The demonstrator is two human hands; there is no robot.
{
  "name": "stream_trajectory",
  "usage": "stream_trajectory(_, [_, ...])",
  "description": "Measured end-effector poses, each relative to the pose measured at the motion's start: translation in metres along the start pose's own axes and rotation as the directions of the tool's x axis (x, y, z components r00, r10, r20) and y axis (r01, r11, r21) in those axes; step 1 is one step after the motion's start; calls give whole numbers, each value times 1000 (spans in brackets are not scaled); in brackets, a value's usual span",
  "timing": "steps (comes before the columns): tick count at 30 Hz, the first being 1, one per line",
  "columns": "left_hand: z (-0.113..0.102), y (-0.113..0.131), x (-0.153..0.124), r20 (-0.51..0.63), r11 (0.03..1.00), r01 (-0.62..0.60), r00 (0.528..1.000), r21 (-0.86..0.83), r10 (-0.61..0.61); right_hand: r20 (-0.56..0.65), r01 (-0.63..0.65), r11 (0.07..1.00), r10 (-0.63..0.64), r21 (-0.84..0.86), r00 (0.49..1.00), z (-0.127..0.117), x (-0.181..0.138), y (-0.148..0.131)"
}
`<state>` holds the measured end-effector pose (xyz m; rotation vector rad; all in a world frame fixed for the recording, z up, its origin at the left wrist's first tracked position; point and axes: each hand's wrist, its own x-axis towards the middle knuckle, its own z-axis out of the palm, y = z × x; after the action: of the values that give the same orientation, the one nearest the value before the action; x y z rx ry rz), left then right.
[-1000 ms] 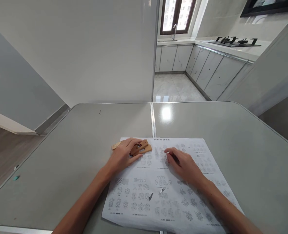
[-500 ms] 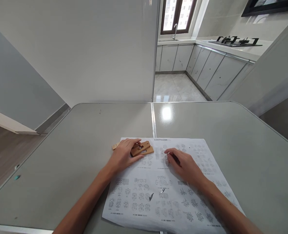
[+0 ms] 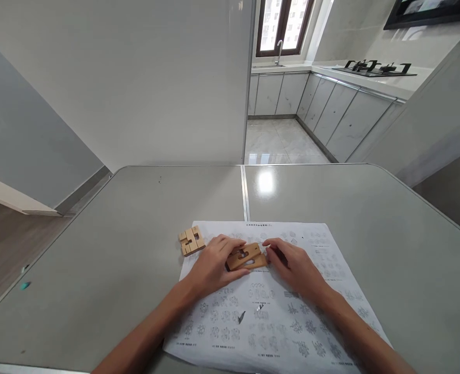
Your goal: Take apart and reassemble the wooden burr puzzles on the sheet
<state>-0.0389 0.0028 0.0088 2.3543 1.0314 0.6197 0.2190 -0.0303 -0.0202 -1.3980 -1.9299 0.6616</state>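
Note:
My left hand (image 3: pixel 213 264) grips a flat brown wooden puzzle piece with cut-out slots (image 3: pixel 246 257), lying on a printed sheet of diagrams (image 3: pixel 276 311). Its fingers curl over the piece's near and left edge. My right hand (image 3: pixel 293 263) rests on the sheet just right of the piece, fingers curled, its fingertips at the piece's right end. A lighter set of notched wooden blocks (image 3: pixel 191 241) lies uncovered at the sheet's upper left corner, left of my left hand.
The sheet lies on a grey table (image 3: pixel 117 249) with a metal seam (image 3: pixel 245 195) down its middle. A white wall panel stands behind the table. A kitchen with cabinets, a sink and a stove (image 3: pixel 374 67) opens beyond on the right.
My left hand has slid the brown piece right and toward me, up to my right hand. The lighter blocks it covered are now in plain sight.

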Motion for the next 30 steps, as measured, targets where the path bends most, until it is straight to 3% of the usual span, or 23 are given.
stream_trajectory(8, [10, 8, -3, -27, 998, -18, 1000, -52, 16, 36, 76, 997, -76, -2, 996, 1, 2, -1])
stream_trajectory(17, [16, -3, -6, -123, 996, 54, 991, 74, -45, 87, 172, 983, -167, -64, 982, -2, 0, -2])
stream_trajectory(30, [12, -3, -3, -159, 992, 127, 979, -25, -129, 97, 224, 973, -218, -53, 971, -3, -1, -3])
